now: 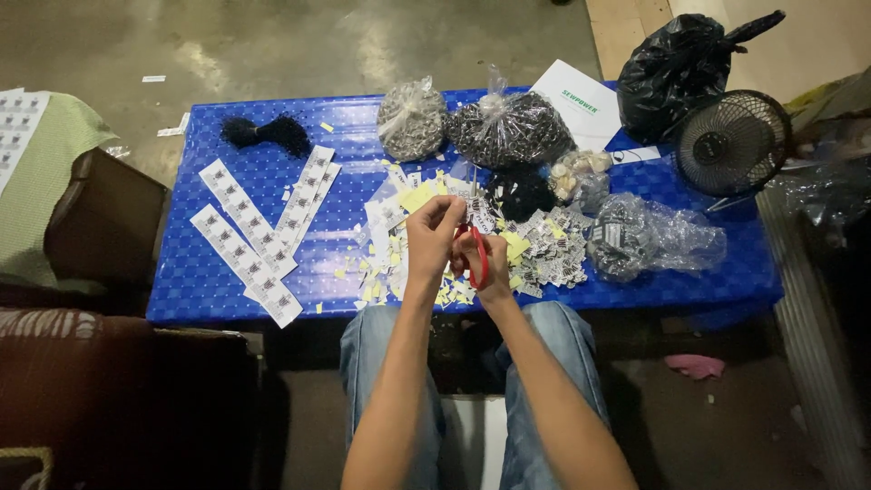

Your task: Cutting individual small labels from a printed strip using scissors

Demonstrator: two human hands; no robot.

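From the head view, the person sits at a low blue table [200, 290] with both forearms reaching forward over denim-clad knees; the right hand [490, 263] is closed through the handles of a pair of red-handled scissors [478, 254], its fingers curled tight about them; the left hand [434, 225] is pinched shut just above and beside the scissors, fingertips drawn together on something small, most likely a paper label, though it is too small to tell for sure; the two hands are nearly touching, above the table's near edge; beneath them lies a heap of cut tags and yellow paper scraps [408, 263], spreading right into a pile of small printed labels [549, 245]; to the left, well apart from the hands, long uncut label strips [245, 245] lie slantwise, with a black bundle of threads [268, 133] beyond them; at the far side stand two tied clear bags [472, 122] of small dark and grey pieces; a crumpled clear bag [649, 238] lies at the right; a black rubbish bag [676, 68] and a small black fan [733, 141] sit at the right far corner.
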